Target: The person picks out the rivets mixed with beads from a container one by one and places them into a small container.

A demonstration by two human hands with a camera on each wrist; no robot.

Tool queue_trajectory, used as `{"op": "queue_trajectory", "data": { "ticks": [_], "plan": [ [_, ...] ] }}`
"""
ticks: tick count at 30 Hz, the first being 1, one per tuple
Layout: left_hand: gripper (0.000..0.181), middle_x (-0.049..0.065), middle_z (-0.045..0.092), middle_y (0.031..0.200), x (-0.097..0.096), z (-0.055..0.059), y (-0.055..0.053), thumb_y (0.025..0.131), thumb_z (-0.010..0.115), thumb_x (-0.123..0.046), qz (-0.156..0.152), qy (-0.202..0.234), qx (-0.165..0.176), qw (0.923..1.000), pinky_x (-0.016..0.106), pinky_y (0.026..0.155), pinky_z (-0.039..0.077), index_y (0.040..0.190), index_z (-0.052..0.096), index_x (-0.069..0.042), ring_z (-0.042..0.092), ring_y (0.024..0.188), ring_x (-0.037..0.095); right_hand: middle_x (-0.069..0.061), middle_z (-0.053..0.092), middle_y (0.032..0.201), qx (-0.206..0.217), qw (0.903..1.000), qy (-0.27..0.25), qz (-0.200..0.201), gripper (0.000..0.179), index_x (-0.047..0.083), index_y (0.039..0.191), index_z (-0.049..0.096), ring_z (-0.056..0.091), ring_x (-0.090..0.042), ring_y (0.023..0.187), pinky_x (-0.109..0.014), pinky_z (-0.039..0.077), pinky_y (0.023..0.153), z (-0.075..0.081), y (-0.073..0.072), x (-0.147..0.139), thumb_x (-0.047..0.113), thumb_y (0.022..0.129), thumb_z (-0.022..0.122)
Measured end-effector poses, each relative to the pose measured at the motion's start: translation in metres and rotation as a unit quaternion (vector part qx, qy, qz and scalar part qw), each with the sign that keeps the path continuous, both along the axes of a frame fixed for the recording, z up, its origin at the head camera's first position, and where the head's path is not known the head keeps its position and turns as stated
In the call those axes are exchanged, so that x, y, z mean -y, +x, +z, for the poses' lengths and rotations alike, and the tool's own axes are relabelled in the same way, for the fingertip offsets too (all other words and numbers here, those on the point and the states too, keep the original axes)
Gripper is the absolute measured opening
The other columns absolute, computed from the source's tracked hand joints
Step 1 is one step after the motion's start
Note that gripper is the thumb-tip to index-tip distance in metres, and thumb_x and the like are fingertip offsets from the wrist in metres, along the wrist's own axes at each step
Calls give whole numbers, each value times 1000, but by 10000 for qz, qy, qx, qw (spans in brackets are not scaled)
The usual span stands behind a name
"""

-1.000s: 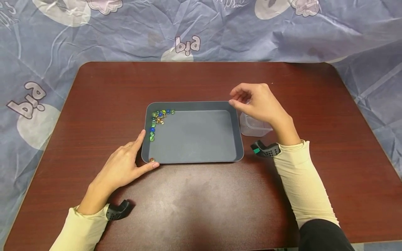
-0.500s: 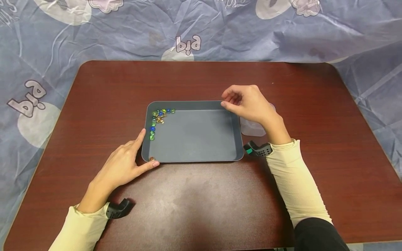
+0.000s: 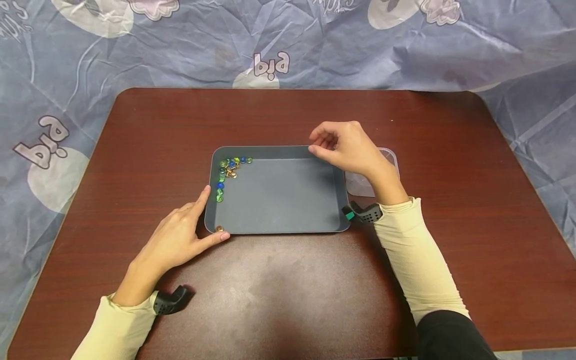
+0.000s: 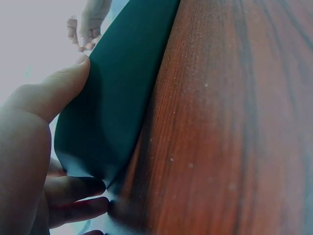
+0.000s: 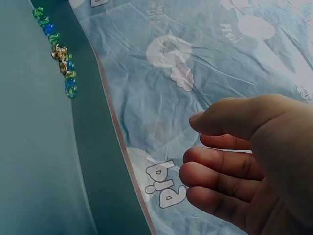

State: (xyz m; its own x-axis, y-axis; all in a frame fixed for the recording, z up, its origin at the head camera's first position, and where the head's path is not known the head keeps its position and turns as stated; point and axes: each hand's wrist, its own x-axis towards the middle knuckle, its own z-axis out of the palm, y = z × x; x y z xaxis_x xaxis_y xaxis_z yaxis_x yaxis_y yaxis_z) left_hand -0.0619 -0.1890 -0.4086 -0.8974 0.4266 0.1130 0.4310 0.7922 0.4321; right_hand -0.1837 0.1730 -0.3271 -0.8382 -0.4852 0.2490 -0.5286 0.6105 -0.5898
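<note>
A grey rectangular tray [image 3: 279, 200] lies on the table. Along its far left corner and left side sit several green and blue glass marbles [image 3: 220, 185], around a small heap of shiny gold-coloured pieces [image 3: 231, 172]. One more gold-coloured piece [image 3: 219, 229] is at the near left corner. My left hand [image 3: 177, 235] spreads around that corner, forefinger against the left wall and thumb on the front rim. Over the tray's far right corner hovers my right hand [image 3: 348, 147], fingers loosely bent; the right wrist view shows nothing in that hand [image 5: 239, 161].
Just right of the tray stands a clear plastic box [image 3: 360, 185], partly hidden by the right forearm. The brown wooden table [image 3: 288, 300] reaches back to a patterned grey-blue cloth [image 3: 189, 45].
My right hand has moved left, from above the plastic box to the tray's far right corner, uncovering more of the box's right side. The left hand and the marbles have stayed put.
</note>
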Motion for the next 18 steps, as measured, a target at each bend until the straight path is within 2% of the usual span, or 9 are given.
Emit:
{"op": "queue_trajectory", "data": {
  "ticks": [18],
  "plan": [
    [105, 30, 59, 128, 1, -2, 0, 82, 76, -52, 35, -17, 51, 10000, 54, 94, 45, 154, 24, 3, 59, 113, 39, -6, 68, 80, 293, 9995, -53, 57, 14, -1, 96, 70, 63, -15, 72, -22, 48, 66, -8, -12, 22, 10, 87, 74]
  ]
}}
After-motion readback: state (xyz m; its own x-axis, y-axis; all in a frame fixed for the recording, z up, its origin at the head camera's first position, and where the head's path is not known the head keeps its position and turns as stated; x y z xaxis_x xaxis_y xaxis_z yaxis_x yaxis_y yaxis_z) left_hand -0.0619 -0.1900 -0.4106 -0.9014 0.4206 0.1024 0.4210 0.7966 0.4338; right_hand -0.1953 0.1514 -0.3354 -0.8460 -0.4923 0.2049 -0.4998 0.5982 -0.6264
